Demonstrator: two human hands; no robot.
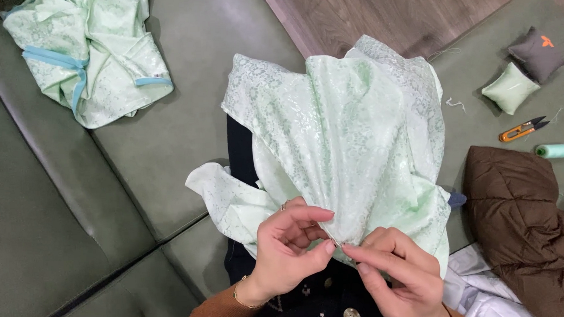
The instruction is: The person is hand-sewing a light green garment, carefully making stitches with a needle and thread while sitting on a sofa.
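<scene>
A pale green patterned satin cloth [350, 130] is draped over my lap, bunched toward me. My left hand [286, 247] pinches its near edge between thumb and forefinger; a ring is on one finger and a thin bracelet on the wrist. My right hand [398, 271] pinches the same edge just to the right, fingertips meeting the left hand's. Something small and thin sits at the pinch point; I cannot tell what it is.
A second green cloth with blue trim [90, 49] lies on the green sofa [186, 137] at upper left. At right are orange thread snips [521, 129], a green thread spool [554, 151], two small cushions [524, 72] and a brown quilted jacket [532, 223].
</scene>
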